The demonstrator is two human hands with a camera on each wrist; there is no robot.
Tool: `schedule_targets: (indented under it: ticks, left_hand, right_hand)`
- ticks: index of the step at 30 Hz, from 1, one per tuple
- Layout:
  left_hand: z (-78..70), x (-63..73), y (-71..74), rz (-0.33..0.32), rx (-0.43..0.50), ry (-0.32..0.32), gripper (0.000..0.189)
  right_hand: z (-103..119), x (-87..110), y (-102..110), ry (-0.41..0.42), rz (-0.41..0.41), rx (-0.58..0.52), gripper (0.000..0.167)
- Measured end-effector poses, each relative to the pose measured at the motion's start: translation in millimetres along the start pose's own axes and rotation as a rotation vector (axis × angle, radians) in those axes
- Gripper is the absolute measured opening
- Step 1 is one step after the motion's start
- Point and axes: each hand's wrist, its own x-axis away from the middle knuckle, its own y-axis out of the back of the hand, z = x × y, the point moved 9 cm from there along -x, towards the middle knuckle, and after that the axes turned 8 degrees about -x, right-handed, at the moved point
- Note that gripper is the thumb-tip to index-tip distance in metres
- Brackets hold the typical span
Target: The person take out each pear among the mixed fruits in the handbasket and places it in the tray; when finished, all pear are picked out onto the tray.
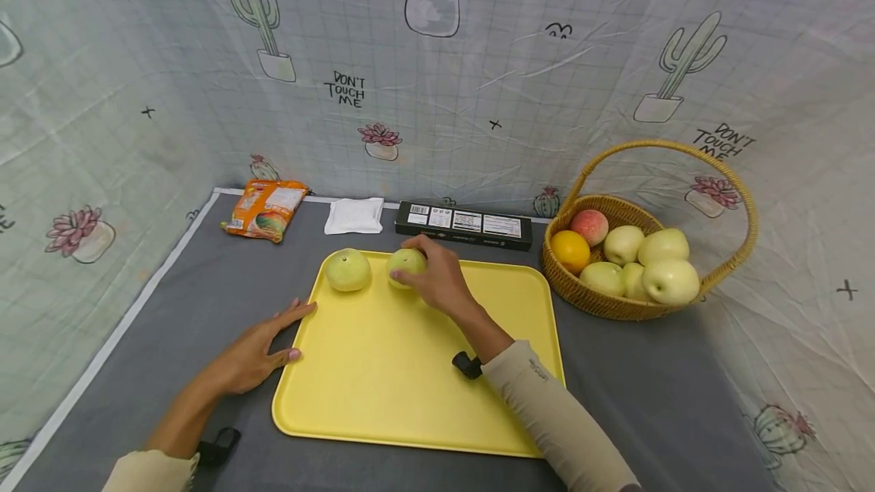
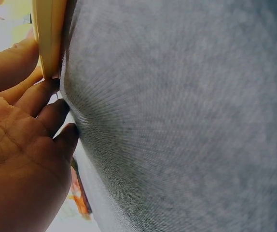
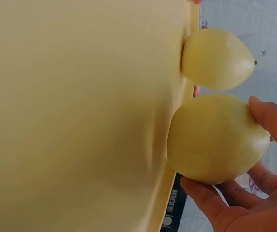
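My right hand (image 1: 437, 275) holds a pale yellow-green pear (image 1: 405, 268) near the far edge of the yellow tray (image 1: 403, 370). In the right wrist view its thumb lies on one side of this pear (image 3: 218, 140) and the fingers on the other. A second pear (image 1: 348, 270) stands on the tray to the left, in the far left corner. My left hand (image 1: 253, 351) rests at the tray's left edge, fingers spread and fairly straight. In the left wrist view the thumb and fingertips are right at the tray's rim (image 2: 49, 38).
A wicker basket (image 1: 595, 302) with a tall handle stands right of the tray, holding an orange, a peach and several pale fruits. Behind the tray lie an orange snack packet (image 1: 266, 207), a white packet (image 1: 354, 216) and a long black box (image 1: 465, 226). A patterned cloth hangs behind.
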Motion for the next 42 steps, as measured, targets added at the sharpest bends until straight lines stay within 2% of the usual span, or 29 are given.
schedule_targets:
  ticks: [4, 9, 13, 26, 34, 42]
  left_hand:
    - [-0.5, 0.6, 0.2, -0.010, 0.001, -0.013, 0.077]
    - [0.6, -0.6, -0.9, -0.004, -0.008, 0.000, 0.078]
    - [-2.0, -1.4, -0.7, -0.018, 0.002, -0.031, 0.077]
    - [-0.6, -2.8, -1.2, -0.024, -0.004, -0.046, 0.077]
    - [1.2, -2.9, -2.9, -0.020, -0.013, -0.057, 0.078]
    - [1.7, 1.7, -2.8, -0.029, -0.006, -0.071, 0.078]
  right_hand:
    - [-4, -2.4, -3, -0.009, 0.008, 0.015, 0.049]
    - [-7, -3.6, -3, -0.007, 0.016, 0.040, 0.050]
    - [-8, -3.0, -2, 0.001, 0.031, 0.043, 0.053]
    - [-4, 2.4, 1, 0.042, 0.027, 0.071, 0.057]
    - [9, 14.4, 18, 0.094, -0.029, 0.106, 0.058]
    - [21, 36.4, 53, 0.174, -0.156, 0.142, 0.065]
